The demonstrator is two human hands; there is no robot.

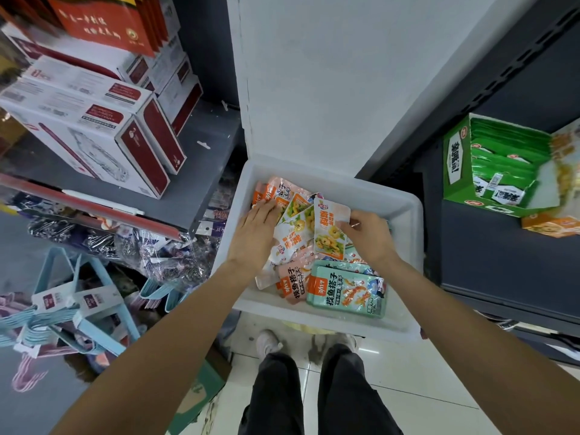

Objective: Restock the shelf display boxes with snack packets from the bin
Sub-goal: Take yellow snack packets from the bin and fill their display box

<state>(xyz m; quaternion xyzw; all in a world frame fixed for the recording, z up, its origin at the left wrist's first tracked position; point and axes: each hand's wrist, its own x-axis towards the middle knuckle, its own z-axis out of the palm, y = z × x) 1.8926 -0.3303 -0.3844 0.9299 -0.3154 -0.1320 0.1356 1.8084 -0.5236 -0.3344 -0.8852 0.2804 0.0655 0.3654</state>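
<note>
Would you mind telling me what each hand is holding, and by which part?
The right hand pinches a white-and-orange snack packet by its right edge. The left hand rests flat on the packets in the white plastic bin, holding nothing.

- The bin [405, 215] is placed between 2 shelves, below the person.
- Snack packets [345, 293] are piled in it.
- A display box [455, 171] is set on the right shelf [502, 262].

I am seeing soft, even overhead light falling on the white bin [405, 215], with only faint shadows lying under the arms. Glare is glinting off the floor tiles [417, 381]. Wide-angle distortion is bending the frame edges, and the boxes [94, 120] at upper left are smearing into blur.
</note>
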